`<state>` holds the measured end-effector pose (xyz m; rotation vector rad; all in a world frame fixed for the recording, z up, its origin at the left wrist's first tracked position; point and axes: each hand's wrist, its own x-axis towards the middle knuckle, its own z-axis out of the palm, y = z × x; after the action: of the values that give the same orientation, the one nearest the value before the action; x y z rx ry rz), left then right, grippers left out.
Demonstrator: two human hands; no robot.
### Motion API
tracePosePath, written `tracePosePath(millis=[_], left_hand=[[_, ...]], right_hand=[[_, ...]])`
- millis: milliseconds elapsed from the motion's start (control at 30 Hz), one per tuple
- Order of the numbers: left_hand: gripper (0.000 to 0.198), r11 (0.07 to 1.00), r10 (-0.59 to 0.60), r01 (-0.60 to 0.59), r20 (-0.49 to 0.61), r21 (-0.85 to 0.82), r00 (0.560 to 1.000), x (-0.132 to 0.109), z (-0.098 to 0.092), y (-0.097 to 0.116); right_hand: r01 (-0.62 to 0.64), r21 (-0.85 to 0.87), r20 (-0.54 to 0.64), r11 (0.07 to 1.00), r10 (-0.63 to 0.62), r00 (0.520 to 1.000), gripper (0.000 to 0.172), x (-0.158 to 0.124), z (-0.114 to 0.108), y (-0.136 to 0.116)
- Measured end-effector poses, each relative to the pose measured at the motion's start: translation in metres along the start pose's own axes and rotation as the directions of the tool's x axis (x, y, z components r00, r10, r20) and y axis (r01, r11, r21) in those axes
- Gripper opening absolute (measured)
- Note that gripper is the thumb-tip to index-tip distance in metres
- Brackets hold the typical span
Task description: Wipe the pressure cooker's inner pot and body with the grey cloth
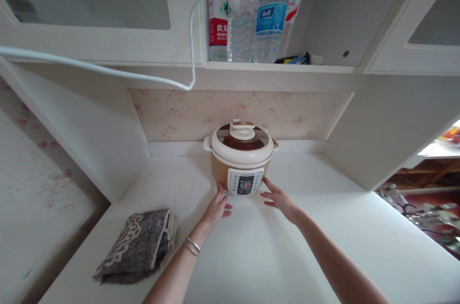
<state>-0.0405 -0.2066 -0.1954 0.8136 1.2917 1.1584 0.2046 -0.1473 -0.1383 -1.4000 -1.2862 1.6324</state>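
Note:
A white and gold electric pressure cooker (220,169) stands upright on the white counter, against the back wall. Its lid is on, and the control panel (246,181) faces me. My left hand (215,208) is at the cooker's lower left front, thumb against its side and the other fingers stretched apart below. At the lower right front, my right hand (279,200) has its index finger by the cooker's side, with the remaining fingers spread. Neither hand is wrapped round the cooker. Two bangles (192,245) circle my left wrist.
On the counter (237,256), a folded grey patterned cloth (138,244) lies to the left. Overhead, a cabinet shelf (287,68) holds several plastic bottles (242,26) and small items. A white cable (143,74) hangs across the upper left. Side panels flank the counter.

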Motion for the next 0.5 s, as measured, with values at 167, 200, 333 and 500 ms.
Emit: tracePosePath(millis=[167, 200, 333, 500], left_hand=[[0.085, 0.994, 0.039, -0.041, 0.021, 0.1, 0.999, 0.009, 0.0, -0.006], [0.088, 0.992, 0.05, -0.052, 0.02, 0.117, 0.999, 0.01, 0.0, -0.008], [0.089, 0.99, 0.089, -0.084, -0.041, 0.116, 0.995, 0.009, 0.002, -0.014], [0.076, 0.969, 0.17, -0.158, -0.051, 0.191, 0.984, 0.002, 0.004, -0.016]], right_hand=[[0.037, -0.022, 0.024, 0.999, -0.036, 0.999, 0.076, 0.005, -0.002, -0.002], [0.041, -0.017, 0.015, 0.999, -0.041, 0.999, 0.076, 0.006, -0.002, -0.002], [0.002, -0.119, -0.073, 0.993, -0.011, 0.997, 0.057, 0.011, -0.011, -0.013], [0.178, -0.394, -0.465, 0.902, -0.363, 0.807, 0.026, 0.019, -0.03, -0.074]])
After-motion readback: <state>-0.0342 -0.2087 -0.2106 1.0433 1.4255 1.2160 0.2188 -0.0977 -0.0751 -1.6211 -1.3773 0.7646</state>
